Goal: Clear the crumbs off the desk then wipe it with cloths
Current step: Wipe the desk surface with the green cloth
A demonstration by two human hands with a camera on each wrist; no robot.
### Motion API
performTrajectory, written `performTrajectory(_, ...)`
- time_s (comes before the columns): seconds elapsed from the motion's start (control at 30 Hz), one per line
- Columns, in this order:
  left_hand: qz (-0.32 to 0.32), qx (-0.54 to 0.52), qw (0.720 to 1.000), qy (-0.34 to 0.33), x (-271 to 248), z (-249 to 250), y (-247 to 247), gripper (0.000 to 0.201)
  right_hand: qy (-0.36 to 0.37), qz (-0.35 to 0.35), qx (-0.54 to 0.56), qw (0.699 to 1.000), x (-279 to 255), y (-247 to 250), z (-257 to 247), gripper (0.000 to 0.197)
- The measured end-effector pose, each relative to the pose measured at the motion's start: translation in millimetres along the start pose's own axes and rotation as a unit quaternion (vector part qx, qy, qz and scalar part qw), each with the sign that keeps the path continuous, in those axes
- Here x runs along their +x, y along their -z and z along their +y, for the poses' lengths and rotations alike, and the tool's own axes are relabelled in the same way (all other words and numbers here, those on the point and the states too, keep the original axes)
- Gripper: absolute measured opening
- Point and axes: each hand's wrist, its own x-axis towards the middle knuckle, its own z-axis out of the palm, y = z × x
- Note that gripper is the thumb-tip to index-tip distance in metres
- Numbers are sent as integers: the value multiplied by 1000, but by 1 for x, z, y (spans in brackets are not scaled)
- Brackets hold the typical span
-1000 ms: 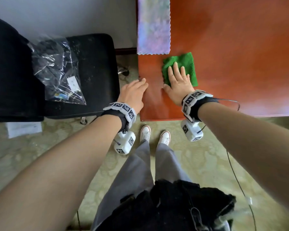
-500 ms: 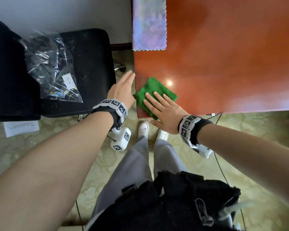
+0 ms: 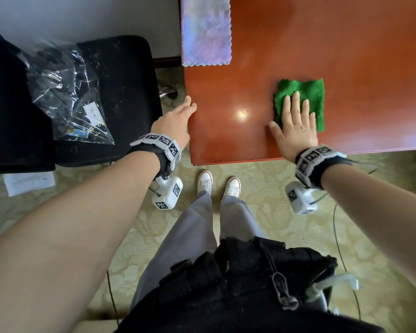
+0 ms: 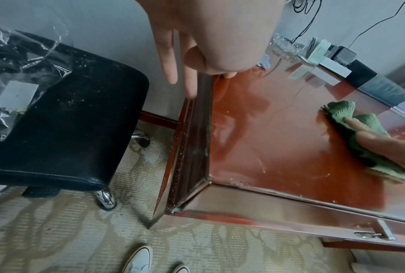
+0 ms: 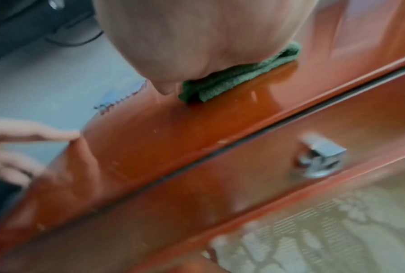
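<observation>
Head view: right hand [image 3: 294, 131], fingers flat, presses green cloth [image 3: 305, 97] on bench [image 3: 346, 44]; cloth swept from left corner rightward since half-second ago. Left hand [image 3: 175, 121] spread at bench edge. Wiping underway.

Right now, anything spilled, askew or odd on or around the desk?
Pale crumb specks still dot the desk near its front corner, left of the green cloth under the right hand. More specks litter the black chair seat. The pale cloth overhangs the desk's left edge.
</observation>
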Motion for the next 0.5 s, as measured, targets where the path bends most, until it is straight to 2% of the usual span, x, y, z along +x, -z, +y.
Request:
performTrajectory(0.07,-6,-14,1000,11,0,1,-2,84,-55,3,49,997,9,0,-28,73)
performTrajectory(0.1,-8,-19,1000,15,0,2,-3,85,-45,-2,56,997,10,-1,-45,72)
performTrajectory(0.17,-8,-23,999,21,1,4,-4,84,55,-31,31,998,3,-7,-81,71)
performTrajectory(0.27,-1,-20,999,27,1,7,-6,76,207,-77,-52,974,-28,-29,-118,72)
performTrajectory(0.4,-9,-9,999,35,4,7,-5,73,290,-74,-103,949,-44,-37,-88,72)
performTrajectory(0.5,-24,21,999,42,4,11,-3,75,247,-53,-93,963,-31,-24,-37,69)
